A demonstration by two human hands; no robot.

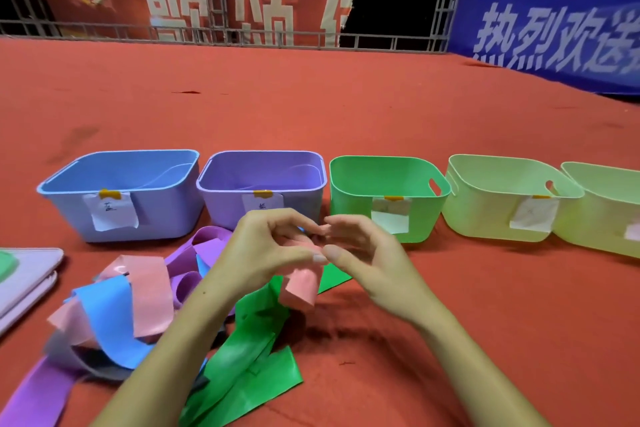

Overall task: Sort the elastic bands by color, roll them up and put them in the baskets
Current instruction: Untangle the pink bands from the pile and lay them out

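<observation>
Up front, the left hand (266, 246) and right hand (360, 250) meet above the red cloth (346, 107), both pinching a pink elastic band (299, 289) whose loose end hangs below the fingers. Under the left forearm lies a heap of green bands (242, 371), blue, pink and purple. Behind stand the blue basket (166, 211), purple basket (221, 201) and green basket (349, 204)

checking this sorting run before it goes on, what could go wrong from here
1. The pink band is pinched only at the fingertips of the left hand and right hand; its loose tail could unroll.
2. No pink basket shows; it may land in the purple basket.
3. The tail hangs over the green bands and could snag them.
</observation>
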